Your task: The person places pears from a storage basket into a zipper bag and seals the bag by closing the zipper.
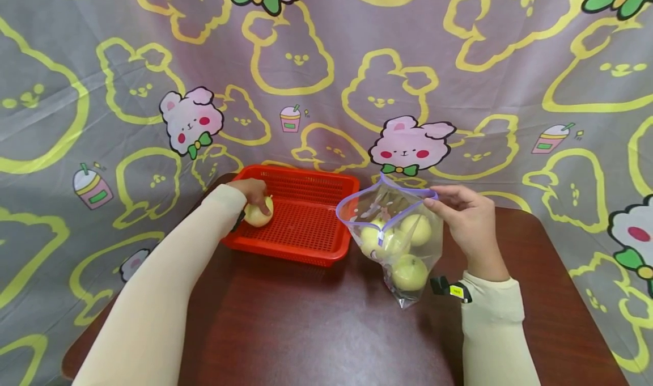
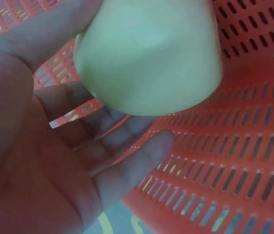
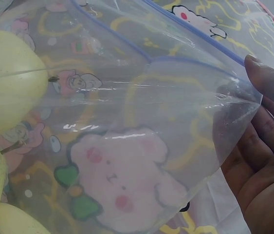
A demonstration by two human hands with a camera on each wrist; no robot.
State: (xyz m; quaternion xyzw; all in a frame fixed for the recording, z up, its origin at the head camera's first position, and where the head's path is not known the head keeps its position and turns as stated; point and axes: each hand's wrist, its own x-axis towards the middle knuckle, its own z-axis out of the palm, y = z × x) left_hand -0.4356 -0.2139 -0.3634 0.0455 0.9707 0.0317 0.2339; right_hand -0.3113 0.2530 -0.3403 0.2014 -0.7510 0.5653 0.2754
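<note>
In the head view my left hand reaches into the left end of a red plastic basket and grips a pale yellow-green apple. Seen from the left wrist, the thumb lies along one side of this apple and the fingers curl behind and beneath it. My right hand pinches the right corner of a clear zip bag with a purple rim. The bag's mouth gapes open. Several similar apples sit inside it. From the right wrist, thumb and fingers hold the bag's edge.
A dark brown wooden table carries the basket and bag. Behind and around it hangs a grey curtain with cartoon prints, close to the table's back edge. The basket has slotted walls and stands left of the bag.
</note>
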